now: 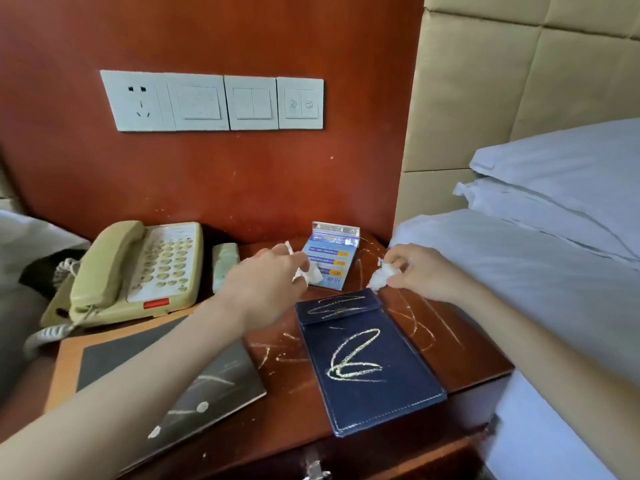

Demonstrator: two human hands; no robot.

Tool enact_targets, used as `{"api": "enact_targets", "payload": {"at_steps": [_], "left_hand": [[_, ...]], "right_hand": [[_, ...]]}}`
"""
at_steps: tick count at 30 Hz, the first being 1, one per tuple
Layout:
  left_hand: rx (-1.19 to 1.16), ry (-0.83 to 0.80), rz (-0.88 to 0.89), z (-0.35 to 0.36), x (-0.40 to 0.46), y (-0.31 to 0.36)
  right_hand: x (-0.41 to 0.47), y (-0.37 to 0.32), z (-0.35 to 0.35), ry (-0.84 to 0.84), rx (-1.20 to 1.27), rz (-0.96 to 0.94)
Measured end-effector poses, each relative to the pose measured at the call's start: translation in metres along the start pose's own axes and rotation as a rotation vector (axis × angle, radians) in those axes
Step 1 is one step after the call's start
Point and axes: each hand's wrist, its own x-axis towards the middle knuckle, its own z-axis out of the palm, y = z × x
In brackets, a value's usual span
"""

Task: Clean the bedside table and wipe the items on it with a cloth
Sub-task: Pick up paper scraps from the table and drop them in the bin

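a red-brown wall panel [207,188] with a white switch and socket strip [211,102] is seen behind a dark wooden bedside table [429,327], whose top is streaked with pale scribble marks. at 3 o'clock the table's right edge is met by a white bed [554,271]; at 9 o'clock a beige telephone [138,271] is set close to the left edge. a blue leather folder [367,368], also scribbled on, is laid at the centre, its near corner reaching the front edge. at 7 o'clock a dark booklet [194,375] is laid. a small card stand [330,258] is placed at 12 o'clock by the wall. a white scrap [311,271] is pinched by the left hand [266,282] in front of the stand. a crumpled white cloth [382,273] is gripped in the curled fingers of the right hand [422,275], above bare wood between folder and bed.
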Motion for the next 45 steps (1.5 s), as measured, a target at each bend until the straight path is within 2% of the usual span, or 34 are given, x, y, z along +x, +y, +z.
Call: {"api": "enact_targets", "payload": {"at_steps": [4, 9, 16, 22, 25, 29, 33, 38, 45], "left_hand": [[0.187, -0.123, -0.06, 0.006, 0.009, -0.024], [0.173, -0.245, -0.077, 0.01, 0.019, -0.043], [0.26, -0.239, -0.031, 0.028, 0.024, -0.042], [0.143, -0.118, -0.011, 0.034, 0.021, -0.051], [0.023, -0.065, -0.028, 0.031, 0.017, -0.061], [-0.168, 0.082, -0.048, 0.015, 0.008, -0.068], [-0.41, 0.248, -0.041, -0.008, -0.005, -0.06], [-0.858, 0.355, -0.099, -0.028, -0.019, -0.031], [-0.807, 0.431, 0.172, -0.031, -0.05, 0.024]], "right_hand": [[0.013, -0.002, 0.012, -0.106, -0.225, 0.03], [0.02, -0.006, 0.024, -0.013, -0.157, -0.055], [0.024, -0.007, 0.03, 0.044, -0.178, -0.053], [0.026, -0.028, 0.021, 0.193, -0.016, -0.091], [0.029, -0.045, 0.018, 0.249, 0.019, -0.135], [0.026, -0.067, 0.016, 0.281, 0.068, -0.178], [0.004, -0.082, 0.013, 0.318, 0.143, -0.221], [-0.043, -0.081, 0.006, 0.505, 0.214, -0.232], [-0.106, -0.059, 0.011, 0.565, 0.272, -0.137]]}}
